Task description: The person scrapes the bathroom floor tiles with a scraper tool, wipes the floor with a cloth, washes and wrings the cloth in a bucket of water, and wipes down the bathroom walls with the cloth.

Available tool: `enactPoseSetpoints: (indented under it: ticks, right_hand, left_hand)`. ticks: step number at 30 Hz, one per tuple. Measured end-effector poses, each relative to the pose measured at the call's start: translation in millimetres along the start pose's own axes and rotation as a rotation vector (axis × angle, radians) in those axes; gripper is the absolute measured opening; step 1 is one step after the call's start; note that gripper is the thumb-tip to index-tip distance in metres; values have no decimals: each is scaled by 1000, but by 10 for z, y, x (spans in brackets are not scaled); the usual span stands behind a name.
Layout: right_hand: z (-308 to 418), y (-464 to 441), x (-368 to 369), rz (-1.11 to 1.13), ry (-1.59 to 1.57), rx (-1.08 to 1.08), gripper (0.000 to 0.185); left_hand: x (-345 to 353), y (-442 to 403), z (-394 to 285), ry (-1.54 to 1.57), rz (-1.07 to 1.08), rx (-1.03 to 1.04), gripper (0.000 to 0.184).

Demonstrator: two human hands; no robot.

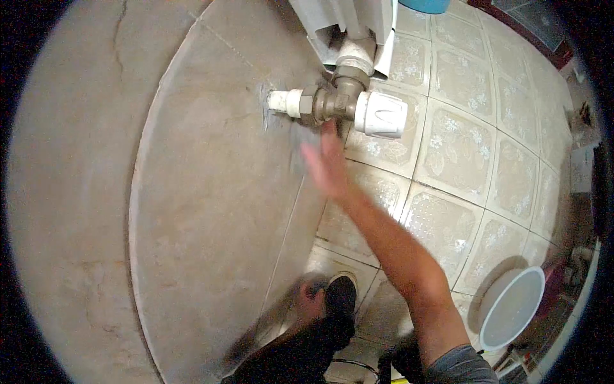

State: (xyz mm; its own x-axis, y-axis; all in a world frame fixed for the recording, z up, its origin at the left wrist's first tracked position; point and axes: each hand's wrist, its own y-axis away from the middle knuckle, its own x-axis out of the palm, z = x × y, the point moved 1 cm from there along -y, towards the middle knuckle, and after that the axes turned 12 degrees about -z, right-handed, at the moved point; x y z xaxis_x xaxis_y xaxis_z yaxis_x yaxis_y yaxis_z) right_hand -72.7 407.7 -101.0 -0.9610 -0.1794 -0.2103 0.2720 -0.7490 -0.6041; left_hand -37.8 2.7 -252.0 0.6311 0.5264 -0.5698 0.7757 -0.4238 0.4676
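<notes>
My right hand (326, 166) reaches up against the wall, just below a metal pipe valve (332, 104) with a white knob (382, 115). Motion smears its fingers, and a blurred grey patch beside them is too unclear to name. A white pipe stub (283, 102) joins the valve to the wall, with grey filler around its base. Lower down, my left hand (310, 304) is near the dark shoe (342, 291), its fingers curled at a small dark thing that I cannot make out.
A white radiator (384, 32) hangs above the valve. The bare wall (204, 192) fills the left side. On the tiled floor (454, 153) stand a whitish basin (511, 307) at the lower right and a blue container (425, 5) at the top. Assorted items line the right edge.
</notes>
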Motion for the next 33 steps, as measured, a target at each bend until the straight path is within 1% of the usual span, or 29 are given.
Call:
enactPoseSetpoints:
  ticks: [2,3,4,5,7,8,10,12,14,15,16,17,18,20,21,22,23,24,25,26,27,28,30,31,32,33]
  right_hand:
    - [-675,-182,224,164,402,-44,47]
    - [-929,-234,288,240,558,-88,44]
    - [-1121,-234,337,280,625,-121,42]
    - [-1098,-282,288,239,423,-17,38]
    - [-995,-370,139,167,30,193,31]
    - [-727,-372,53,165,46,288,33]
    - [-164,-392,-126,156,78,479,36]
    - [137,76,-61,-23,251,371,41]
    - [-45,656,-48,-324,375,-20,43]
    - [-114,794,-153,-250,111,297,42]
    - [-170,898,-273,-161,-157,601,41]
    - [-179,806,-506,-156,-270,785,40]
    - [-167,700,-802,-145,-385,962,39]
    - [-110,475,-1353,-367,-297,752,34]
    - [70,259,-1532,-466,-455,666,34]
    - [379,-14,-1789,-559,-622,577,33]
    - [586,-239,-2016,-434,-481,353,35]
    - [761,-457,-2144,-308,-338,132,38]
    - [1013,-701,-2174,-172,-78,-63,43]
    - [1204,-904,-2129,-46,136,-231,47]
    - [1394,-1105,-2085,53,324,-422,52]
    - [1535,-1217,-1933,150,469,-587,56]
    - [1763,-1272,-1551,305,797,-467,45]
    - [1712,-1262,-1376,317,979,-487,35]
    - [1829,-1284,-1294,314,989,-497,35]
    - [1868,-1344,-1194,408,1081,-408,34]
  left_hand:
    - [-5,43,-124,131,47,85,49]
    - [-14,80,-265,140,46,83,49]
    - [-20,129,-379,114,-11,40,48]
    - [-2,139,-450,87,-66,-6,47]
    - [44,23,-218,119,-35,14,48]
    - [80,-10,-110,132,-10,43,48]
    - [141,-51,-99,138,-9,39,48]
    - [195,-7,-154,150,-8,64,48]
    - [186,7,-314,-45,-134,360,48]
    - [199,-31,-326,-34,-120,368,48]
    - [232,-51,-270,-1,-127,296,48]
    - [252,-46,-242,30,-136,213,47]
    - [267,-34,-212,54,-135,208,47]
    - [230,-67,-189,126,-163,229,46]
    - [138,-199,-88,152,-154,215,46]
    - [225,-310,171,227,-175,210,44]
    - [338,-331,290,303,-198,209,43]
    - [362,-277,110,326,-194,199,43]
    - [235,-167,-263,292,-170,194,42]
    - [153,-87,-479,253,-146,192,42]
    - [291,-215,-142,336,-143,150,41]
    - [331,-240,-40,347,-143,147,41]
    - [391,-234,26,194,-194,236,42]
    - [427,-267,85,203,-190,237,42]
    - [461,-289,136,183,-261,288,41]
    - [491,-287,75,163,-327,330,39]
